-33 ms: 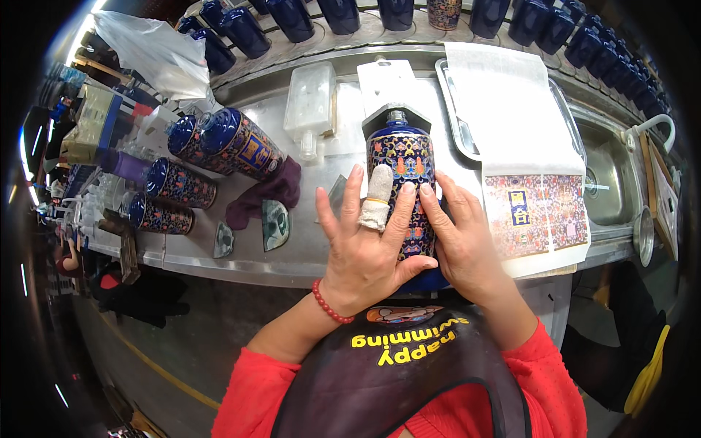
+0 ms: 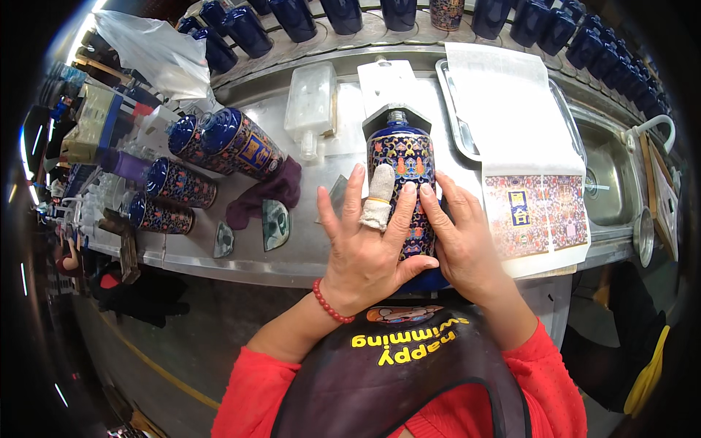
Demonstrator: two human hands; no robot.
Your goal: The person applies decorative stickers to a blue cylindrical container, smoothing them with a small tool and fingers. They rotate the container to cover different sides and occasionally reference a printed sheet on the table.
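Observation:
A dark blue bottle with a colourful floral pattern (image 2: 404, 157) lies on the metal worktop in front of me, its neck pointing away. My left hand (image 2: 369, 244) rests over its left side with fingers spread; a pale cloth finger cover (image 2: 380, 191) with a yellowish band sits on one finger. From the right, my right hand (image 2: 464, 237) lays its stretched fingers along the bottle's right side. The fingertips of both hands nearly meet on the pattern. Just right of the bottle lies a printed pattern sheet (image 2: 539, 212). My hands hide much of the bottle's lower part.
Patterned blue bottles (image 2: 244, 146) stand at left by a purple cloth (image 2: 272, 193) and scraper-like pieces (image 2: 276, 225). A clear container (image 2: 310, 106) lies behind. White paper (image 2: 504, 102) covers a tray, near a sink (image 2: 613, 186). Plain blue bottles (image 2: 343, 16) line a conveyor beyond.
The blue bottles on the far conveyor have shifted very slightly to the right. My hands and the bottle under them look unmoved.

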